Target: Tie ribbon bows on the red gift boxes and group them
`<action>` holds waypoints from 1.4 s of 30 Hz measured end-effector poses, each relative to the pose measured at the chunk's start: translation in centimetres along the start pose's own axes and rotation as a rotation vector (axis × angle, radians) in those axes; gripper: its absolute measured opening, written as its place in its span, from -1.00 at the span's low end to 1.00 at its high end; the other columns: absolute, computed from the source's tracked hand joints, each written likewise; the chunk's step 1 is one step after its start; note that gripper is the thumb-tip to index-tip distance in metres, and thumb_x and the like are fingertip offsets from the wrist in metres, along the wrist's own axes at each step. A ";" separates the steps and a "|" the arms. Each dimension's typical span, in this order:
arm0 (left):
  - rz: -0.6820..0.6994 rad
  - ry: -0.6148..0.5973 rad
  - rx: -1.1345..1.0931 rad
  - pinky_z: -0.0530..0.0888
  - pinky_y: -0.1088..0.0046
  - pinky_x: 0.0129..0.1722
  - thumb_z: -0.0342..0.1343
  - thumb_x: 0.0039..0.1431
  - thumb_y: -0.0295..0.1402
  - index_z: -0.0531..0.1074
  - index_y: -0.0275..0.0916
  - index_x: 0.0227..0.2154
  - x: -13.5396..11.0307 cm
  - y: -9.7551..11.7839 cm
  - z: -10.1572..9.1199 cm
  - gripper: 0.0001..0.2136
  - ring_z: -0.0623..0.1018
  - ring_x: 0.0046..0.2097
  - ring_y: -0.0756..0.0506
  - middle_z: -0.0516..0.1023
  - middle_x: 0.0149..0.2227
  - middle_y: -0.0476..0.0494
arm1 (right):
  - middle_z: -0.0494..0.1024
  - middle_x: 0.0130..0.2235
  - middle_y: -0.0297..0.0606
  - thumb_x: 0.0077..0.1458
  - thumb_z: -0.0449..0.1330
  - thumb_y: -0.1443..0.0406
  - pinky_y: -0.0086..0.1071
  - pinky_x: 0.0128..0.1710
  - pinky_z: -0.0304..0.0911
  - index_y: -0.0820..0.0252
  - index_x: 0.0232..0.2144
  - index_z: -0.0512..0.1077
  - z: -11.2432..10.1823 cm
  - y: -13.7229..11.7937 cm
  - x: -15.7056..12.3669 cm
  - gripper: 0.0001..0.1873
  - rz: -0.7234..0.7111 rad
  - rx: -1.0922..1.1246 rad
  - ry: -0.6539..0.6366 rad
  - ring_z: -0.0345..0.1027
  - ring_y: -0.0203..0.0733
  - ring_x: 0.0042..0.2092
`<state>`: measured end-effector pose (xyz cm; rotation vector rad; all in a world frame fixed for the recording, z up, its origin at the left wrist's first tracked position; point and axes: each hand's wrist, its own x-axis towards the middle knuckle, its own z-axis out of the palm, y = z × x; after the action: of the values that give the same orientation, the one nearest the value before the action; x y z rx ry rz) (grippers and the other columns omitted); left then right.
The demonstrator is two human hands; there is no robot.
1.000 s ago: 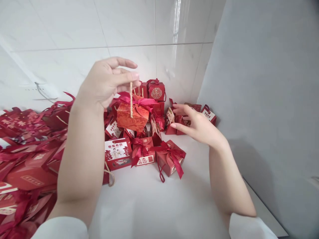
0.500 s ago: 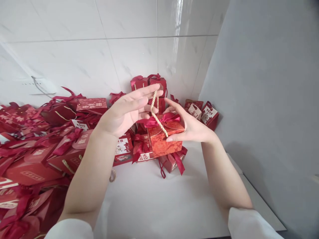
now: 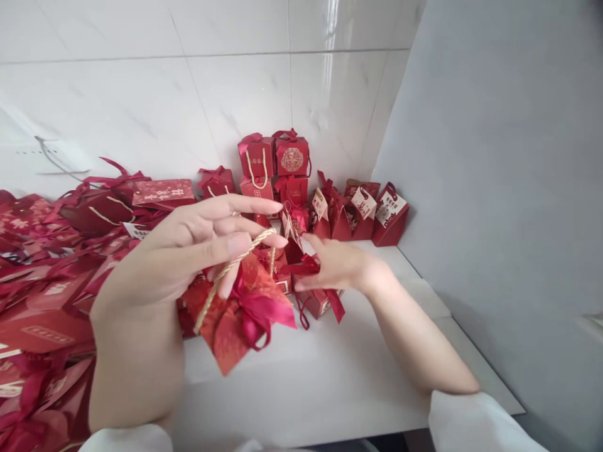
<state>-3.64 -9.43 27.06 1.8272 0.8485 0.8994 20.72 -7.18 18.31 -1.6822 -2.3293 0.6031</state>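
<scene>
My left hand [image 3: 188, 251] is closed on a red-orange patterned gift box [image 3: 230, 333], which hangs by its twisted gold cord handle [image 3: 230, 276]. The box is tilted, its pink-red ribbon bow [image 3: 264, 307] facing up. My right hand [image 3: 339, 263] is at the cluster of red boxes in the middle, fingers and thumb apart. Its fingertips are beside a small red box with a pale label [image 3: 291, 235]; whether they touch it I cannot tell. Just below that hand lies another red box [image 3: 316, 302] with a ribbon and a dark red cord.
A large pile of red gift boxes [image 3: 56, 301] covers the left side. Stacked boxes [image 3: 292, 157] stand against the tiled wall [image 3: 235, 94]. Slanted boxes with white labels [image 3: 391, 216] line the back right. A grey panel [image 3: 494, 188] borders the white table [image 3: 282, 389].
The orange box has moved left and toward me, now hanging from my left hand. My right hand has let go of it and is at the boxes behind.
</scene>
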 end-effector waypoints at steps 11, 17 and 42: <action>-0.111 -0.252 0.107 0.57 0.42 -0.40 0.09 0.27 -0.25 0.46 -0.12 0.02 2.2 -4.7 5.1 -0.71 0.58 -0.44 -0.01 0.58 0.01 -0.19 | 0.39 0.15 0.23 0.15 0.22 0.18 0.13 0.02 0.24 0.31 0.25 0.14 -1.6 5.1 1.2 -0.30 0.299 -0.353 0.179 0.31 0.34 0.15; 0.170 0.123 0.781 0.32 0.10 0.22 -0.10 0.36 -0.34 0.44 -0.16 0.03 1.5 -9.1 7.1 -0.71 0.37 0.21 -0.21 0.39 0.19 -0.18 | 0.52 0.08 -0.09 0.31 0.03 0.22 -0.11 0.02 0.33 0.11 0.12 0.37 -3.9 4.2 -3.1 -0.62 -0.083 -0.057 0.279 0.43 0.04 0.06; 0.077 -0.163 0.708 0.50 0.21 0.01 0.16 0.17 -0.07 0.44 -0.09 -0.10 2.0 -10.5 8.8 -0.69 0.50 0.06 -0.21 0.45 0.11 -0.10 | 0.41 0.12 -0.09 0.19 0.22 0.10 -0.05 0.19 0.20 0.07 -0.13 0.43 4.8 7.4 -4.7 -0.74 -0.319 0.215 0.545 0.26 0.02 0.20</action>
<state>2.90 -7.69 15.02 2.5120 1.0822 0.5059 26.66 -10.61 11.08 -1.1606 -1.9874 0.2728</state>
